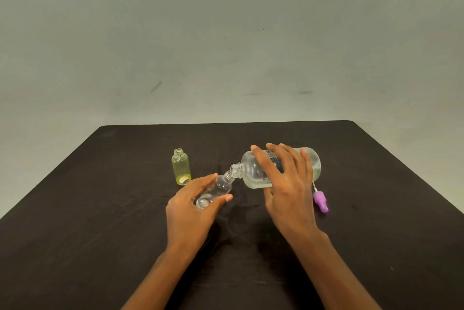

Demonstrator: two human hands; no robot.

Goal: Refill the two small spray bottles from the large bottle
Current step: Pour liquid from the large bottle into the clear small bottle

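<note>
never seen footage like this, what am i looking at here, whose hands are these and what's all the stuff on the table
There is no robot here. One camera sits on a person's head, looking forward and down, so you see their own two bare hands over a dark table.

The right hand holds the large clear bottle tipped on its side. The left hand holds a small clear bottle tilted up, so the two open necks meet, as for pouring.

On the table, a small yellow-green bottle stands upright with no top, left of the hands. A purple spray top with its tube lies to the right.
</note>
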